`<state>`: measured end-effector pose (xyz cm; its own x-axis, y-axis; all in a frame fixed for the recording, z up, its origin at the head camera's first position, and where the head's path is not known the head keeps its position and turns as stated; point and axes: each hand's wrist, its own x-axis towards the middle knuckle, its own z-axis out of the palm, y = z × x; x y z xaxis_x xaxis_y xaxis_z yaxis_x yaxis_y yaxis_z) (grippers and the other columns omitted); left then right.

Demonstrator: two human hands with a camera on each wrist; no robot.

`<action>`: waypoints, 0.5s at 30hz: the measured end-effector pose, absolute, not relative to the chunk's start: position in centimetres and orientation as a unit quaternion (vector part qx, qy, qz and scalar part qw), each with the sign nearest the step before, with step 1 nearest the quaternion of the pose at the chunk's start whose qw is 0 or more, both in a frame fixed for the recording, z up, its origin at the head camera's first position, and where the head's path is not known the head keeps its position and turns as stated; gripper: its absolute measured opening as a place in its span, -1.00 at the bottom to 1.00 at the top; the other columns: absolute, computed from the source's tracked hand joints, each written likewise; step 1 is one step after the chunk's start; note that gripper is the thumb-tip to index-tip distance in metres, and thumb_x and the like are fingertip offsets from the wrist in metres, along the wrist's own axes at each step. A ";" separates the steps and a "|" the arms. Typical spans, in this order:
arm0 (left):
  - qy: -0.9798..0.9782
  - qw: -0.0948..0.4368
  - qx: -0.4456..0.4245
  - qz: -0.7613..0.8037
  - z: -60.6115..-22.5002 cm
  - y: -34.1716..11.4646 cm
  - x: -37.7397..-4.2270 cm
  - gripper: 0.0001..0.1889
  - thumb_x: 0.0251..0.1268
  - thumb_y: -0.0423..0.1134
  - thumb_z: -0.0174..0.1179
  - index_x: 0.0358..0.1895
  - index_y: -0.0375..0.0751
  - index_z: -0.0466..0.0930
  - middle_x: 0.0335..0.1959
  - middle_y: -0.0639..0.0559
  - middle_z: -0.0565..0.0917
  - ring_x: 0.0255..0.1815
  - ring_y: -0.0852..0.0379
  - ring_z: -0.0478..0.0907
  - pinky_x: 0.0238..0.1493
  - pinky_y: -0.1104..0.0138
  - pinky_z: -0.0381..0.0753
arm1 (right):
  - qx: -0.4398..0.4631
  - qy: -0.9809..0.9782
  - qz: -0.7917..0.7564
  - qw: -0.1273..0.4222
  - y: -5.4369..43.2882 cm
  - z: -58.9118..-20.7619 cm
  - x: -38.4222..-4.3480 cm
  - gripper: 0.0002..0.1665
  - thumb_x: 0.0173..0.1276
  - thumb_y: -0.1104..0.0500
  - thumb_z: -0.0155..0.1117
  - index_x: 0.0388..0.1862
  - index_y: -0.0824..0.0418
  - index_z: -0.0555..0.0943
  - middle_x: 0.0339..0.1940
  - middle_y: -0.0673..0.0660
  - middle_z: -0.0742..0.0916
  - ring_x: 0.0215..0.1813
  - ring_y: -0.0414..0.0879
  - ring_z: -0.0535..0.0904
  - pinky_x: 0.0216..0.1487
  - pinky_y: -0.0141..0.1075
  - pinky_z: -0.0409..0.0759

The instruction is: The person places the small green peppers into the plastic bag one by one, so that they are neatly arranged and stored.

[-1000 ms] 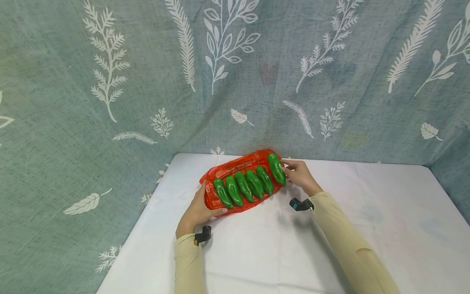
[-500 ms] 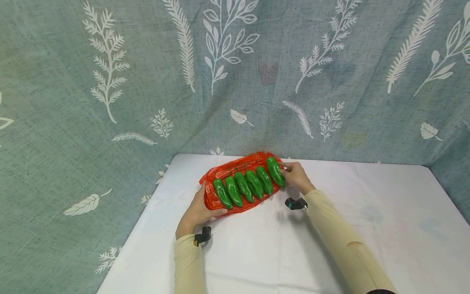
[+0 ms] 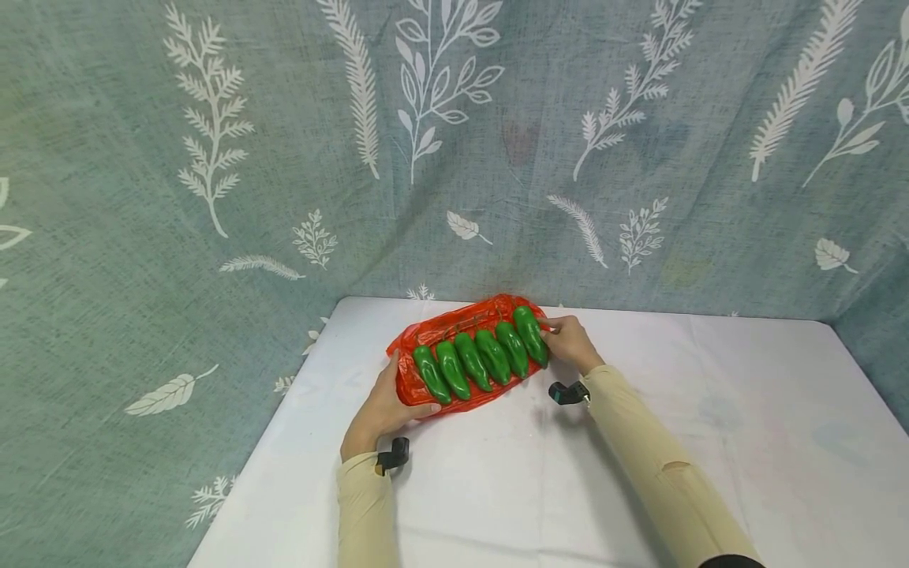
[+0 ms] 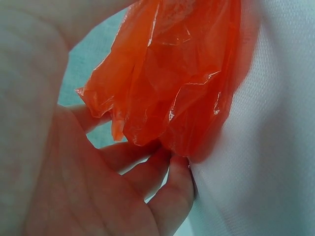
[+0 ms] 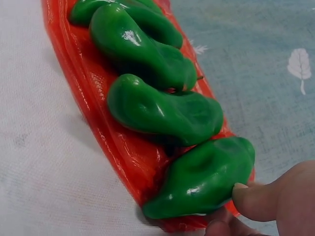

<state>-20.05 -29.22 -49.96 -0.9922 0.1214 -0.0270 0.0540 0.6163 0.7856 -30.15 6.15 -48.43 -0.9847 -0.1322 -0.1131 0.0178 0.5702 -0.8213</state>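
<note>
Six-inch-like details aside, a row of several green peppers (image 3: 472, 359) lies side by side on a long, tray-like shape covered in red plastic (image 3: 408, 386). My left hand (image 3: 379, 410) holds the left end of it, thumb on the near side and fingers on the far side. In the left wrist view, fingertips (image 4: 179, 172) curl against the crumpled red plastic (image 4: 172, 73). At the right end, my right hand (image 3: 570, 343) pinches the last green pepper (image 5: 206, 177) with thumb and fingers. That pepper lies on the red plastic beside its neighbour (image 5: 167, 110). Part of the fingers is hidden beneath it.
A white cloth (image 3: 483, 489) covers the table. Behind it hangs a grey-green curtain (image 3: 454, 237) printed with white leaves, close to the far side of the red plastic. Small black cameras (image 3: 568, 393) sit on both wrists.
My right hand has moved slightly left and down with the pepper, bringing it closer to the row. The left hand has stayed in place.
</note>
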 end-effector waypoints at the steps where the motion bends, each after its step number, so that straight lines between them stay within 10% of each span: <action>1: 0.899 0.039 0.047 0.434 -50.0 -29.2 -20.1 0.29 -0.16 0.05 0.69 0.64 0.08 -0.02 0.42 0.03 0.42 0.46 -0.07 0.38 0.56 -0.16 0.33 | -0.033 0.883 -0.462 0.080 6.2 -48.4 -30.1 -0.52 0.52 0.24 0.19 0.38 0.24 0.57 -0.54 0.09 0.69 -0.56 -0.23 0.39 -0.46 -0.40 0.38; 7: 0.900 0.044 0.040 0.432 -49.9 -29.3 -20.0 0.30 -0.16 0.08 0.68 0.65 0.09 -0.05 0.44 0.01 0.40 0.47 -0.09 0.37 0.56 -0.18 0.32 | -0.029 0.884 -0.459 0.090 6.1 -48.1 -29.8 -0.51 0.54 0.21 0.18 0.40 0.24 0.56 -0.04 0.37 0.81 -0.44 -0.19 0.46 -0.40 -0.41 0.41; 15: 0.900 0.041 0.049 0.431 -49.9 -29.2 -20.0 0.31 -0.15 0.06 0.68 0.66 0.07 -0.05 0.45 0.00 0.40 0.49 -0.09 0.36 0.56 -0.19 0.32 | -0.030 0.879 -0.467 0.090 6.7 -48.1 -29.7 -0.48 0.52 0.22 0.15 0.42 0.22 0.55 -0.71 -0.06 0.47 -0.60 -0.22 0.31 -0.50 -0.38 0.32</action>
<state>-19.98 -29.24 -49.86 -0.9918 0.1234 -0.0321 0.0525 0.6243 0.7794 -29.75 6.69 -48.12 -0.9819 -0.1368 -0.1306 0.0315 0.5626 -0.8261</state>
